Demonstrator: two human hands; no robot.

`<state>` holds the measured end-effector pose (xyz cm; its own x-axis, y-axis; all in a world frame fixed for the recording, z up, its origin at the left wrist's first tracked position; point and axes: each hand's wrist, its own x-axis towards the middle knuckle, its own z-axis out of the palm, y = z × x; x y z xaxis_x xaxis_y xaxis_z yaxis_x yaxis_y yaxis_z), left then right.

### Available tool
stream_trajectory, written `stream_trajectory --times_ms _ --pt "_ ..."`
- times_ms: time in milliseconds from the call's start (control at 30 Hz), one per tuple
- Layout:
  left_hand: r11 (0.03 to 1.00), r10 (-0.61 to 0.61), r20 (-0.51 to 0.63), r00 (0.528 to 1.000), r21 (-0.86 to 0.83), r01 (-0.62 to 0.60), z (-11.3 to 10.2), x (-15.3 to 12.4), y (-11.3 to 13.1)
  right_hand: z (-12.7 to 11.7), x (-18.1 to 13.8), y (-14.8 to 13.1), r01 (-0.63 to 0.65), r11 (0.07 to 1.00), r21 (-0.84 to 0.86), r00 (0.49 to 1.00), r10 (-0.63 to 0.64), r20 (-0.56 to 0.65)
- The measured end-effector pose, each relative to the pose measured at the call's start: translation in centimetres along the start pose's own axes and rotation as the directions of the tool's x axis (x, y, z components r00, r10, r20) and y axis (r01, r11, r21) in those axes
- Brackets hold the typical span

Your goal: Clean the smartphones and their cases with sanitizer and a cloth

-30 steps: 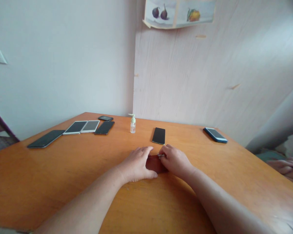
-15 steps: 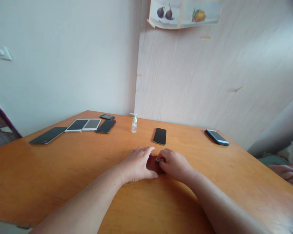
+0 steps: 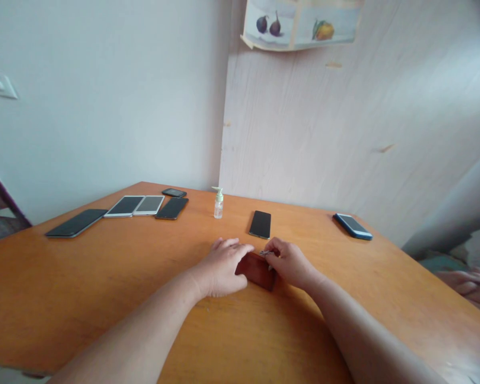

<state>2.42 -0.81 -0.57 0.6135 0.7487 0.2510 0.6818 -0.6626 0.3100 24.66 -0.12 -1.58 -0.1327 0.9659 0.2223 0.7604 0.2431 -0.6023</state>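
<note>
A dark red, glossy phone (image 3: 257, 271) is held low over the near middle of the table, tilted with its broad face toward me. My left hand (image 3: 224, 269) grips its left end, thumb along the near side and fingers over the far side. At the right end, my right hand (image 3: 290, 262) pinches a small crumpled greyish-white cloth (image 3: 266, 253) at the phone's upper edge. Part of the cloth is hidden by my fingers. Just beyond my hands lies a black-screened phone (image 3: 260, 224), flat on the wooden table (image 3: 240, 341).
A small clear pump bottle (image 3: 218, 205) with a pale green top stands behind my hands. To the left lie a large dark tablet (image 3: 77, 223), two white-framed devices and two dark phones. A phone on a blue case (image 3: 352, 226) is at the right.
The phone has tipped up, showing more of its red face. My right hand with the cloth has shifted slightly right and up to its edge; my left thumb has moved left.
</note>
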Motion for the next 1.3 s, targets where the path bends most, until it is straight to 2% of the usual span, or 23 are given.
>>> stream_trajectory --times_ms 133,200,300,367,500,600,667,767,833,933,1067,1167,1233,1300 --pt "0.992 -0.120 -0.153 0.981 0.015 0.123 0.3 0.5 -1.6 0.3 -0.8 -1.0 0.032 0.999 -0.006 0.998 -0.032 0.059" --pt "0.976 -0.216 -0.201 0.956 -0.006 0.219 0.3 0.8 -2.3 0.3 -1.3 -1.7 0.024 0.997 0.069 0.988 -0.034 0.149" --pt "0.954 -0.298 -0.199 0.934 -0.039 0.296 0.4 1.1 -3.2 0.2 -2.0 -2.5 -0.039 0.974 0.222 0.942 -0.038 0.334" --pt "0.944 -0.328 -0.170 0.929 -0.034 0.327 0.3 1.1 -3.4 0.1 -2.2 -2.8 -0.070 0.958 0.278 0.924 -0.043 0.380" --pt "0.925 -0.380 -0.033 0.925 -0.030 0.379 -0.1 0.8 -3.2 -0.1 -1.7 -2.8 -0.069 0.952 0.298 0.963 -0.014 0.268" --pt "0.930 -0.361 0.048 0.931 -0.053 0.363 -0.3 0.6 -2.7 0.1 -1.6 -3.0 -0.031 0.959 0.283 0.984 -0.020 0.175" --pt "0.940 -0.331 0.077 0.940 -0.057 0.336 -0.4 0.5 -2.2 0.5 -2.0 -3.4 0.038 0.967 0.253 0.978 -0.088 0.190" --pt "0.950 -0.307 0.101 0.946 -0.022 0.310 -0.6 0.4 -1.6 1.4 -2.8 -4.2 0.197 0.973 0.123 0.941 -0.223 0.254" --pt "0.955 -0.295 0.117 0.948 -0.002 0.297 -0.8 0.4 -1.3 1.8 -3.0 -4.6 0.246 0.969 -0.007 0.935 -0.236 0.264" --pt "0.967 -0.254 0.128 0.959 0.000 0.256 -1.1 0.5 -1.2 1.8 -2.4 -4.4 0.209 0.958 -0.197 0.965 -0.170 0.198" --pt "0.966 -0.256 0.125 0.958 -0.001 0.259 -1.2 0.5 -1.0 0.8 -0.9 -3.3 0.086 0.932 -0.353 0.996 -0.083 0.025" --pt "0.962 -0.269 0.135 0.954 -0.001 0.272 -1.2 0.5 -0.8 0.4 -0.5 -2.9 0.022 0.955 -0.294 1.000 -0.027 -0.015" --pt "0.965 -0.262 0.128 0.956 0.004 0.264 -1.1 0.5 -0.7 0.6 -0.9 -3.1 0.073 0.976 -0.206 0.996 -0.063 0.057" --pt "0.970 -0.244 0.118 0.963 0.009 0.244 -1.1 0.4 -0.5 1.1 -1.6 -3.7 0.177 0.975 -0.136 0.975 -0.156 0.158"
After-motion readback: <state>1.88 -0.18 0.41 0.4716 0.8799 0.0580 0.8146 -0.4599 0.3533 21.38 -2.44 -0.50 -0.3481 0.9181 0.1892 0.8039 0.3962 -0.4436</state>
